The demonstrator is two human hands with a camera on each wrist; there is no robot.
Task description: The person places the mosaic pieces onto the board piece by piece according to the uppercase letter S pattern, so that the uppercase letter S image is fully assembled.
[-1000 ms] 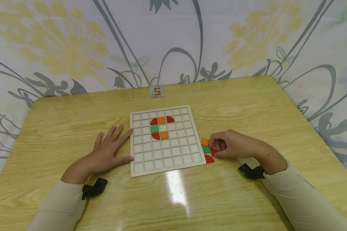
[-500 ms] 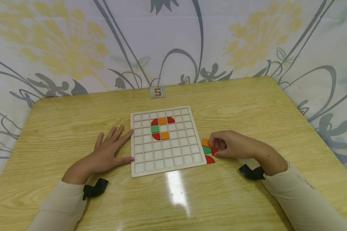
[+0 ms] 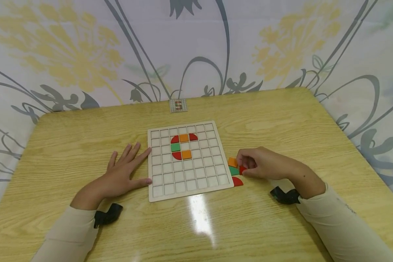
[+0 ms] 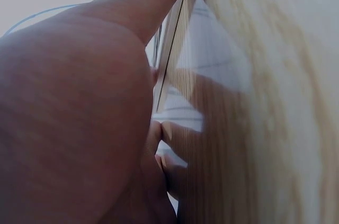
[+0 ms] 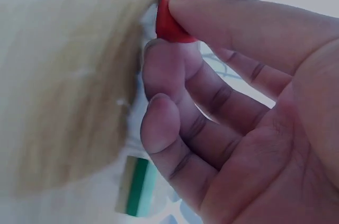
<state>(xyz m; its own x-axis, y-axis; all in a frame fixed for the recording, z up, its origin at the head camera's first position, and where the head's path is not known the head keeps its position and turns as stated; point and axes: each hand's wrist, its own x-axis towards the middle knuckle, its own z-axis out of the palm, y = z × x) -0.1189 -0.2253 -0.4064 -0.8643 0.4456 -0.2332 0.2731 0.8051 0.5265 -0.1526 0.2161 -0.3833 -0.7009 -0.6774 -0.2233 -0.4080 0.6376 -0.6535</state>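
My right hand [image 3: 268, 164] pinches a red quarter-round tile [image 5: 170, 25] between thumb and fingers, low over the table at the right of the wooden grid board [image 3: 191, 194]. Spread flat, my left hand [image 3: 116, 180] rests on the table, its thumb and index fingertips at the board's left edge. Set in the grid are red quarter-rounds [image 3: 177, 155], orange squares [image 3: 186, 154] and a green square [image 3: 175, 147], forming a curve. Beside the board's right edge lie an orange tile [image 3: 232, 162], a green tile [image 3: 234, 170] and another red quarter-round [image 3: 237, 181].
A small pattern card [image 3: 178, 105] with a coloured S-like figure lies at the table's back edge, behind the board. Flower-patterned fabric [image 3: 196, 43] rises behind the wood-grain table [image 3: 265, 123]. A green piece [image 5: 139, 187] shows low in the right wrist view.
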